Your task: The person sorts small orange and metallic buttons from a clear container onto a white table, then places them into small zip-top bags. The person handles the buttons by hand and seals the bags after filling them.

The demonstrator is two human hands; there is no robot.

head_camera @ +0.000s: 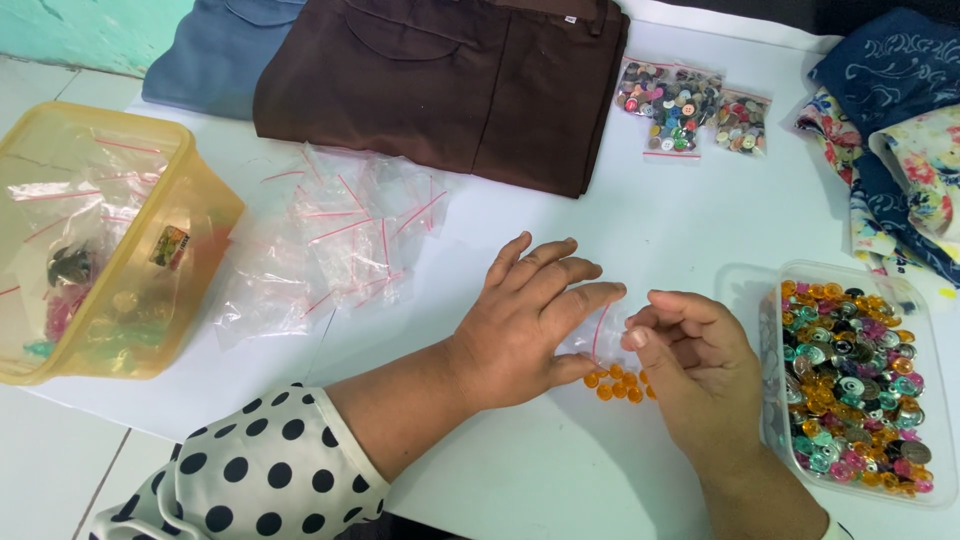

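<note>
Hands: left hand [525,320] fingers spread flat on small clear bag [597,335]; right hand [690,365] fingertips pinching its red-striped edge.
Orange buttons [615,384]: a few, at the bag.
Clear tub [935,400]: full, many unsorted.
Empty bags [335,235]: pile unused.
Filled bags [690,110]: two, far.

We cannot see how much of the small zip bag [600,335] lies under the left hand [525,320]. The orange beads [615,385] partly vanish beneath the right hand [695,365]. The yellow tub's [200,215] contents blur behind its wall.
</note>
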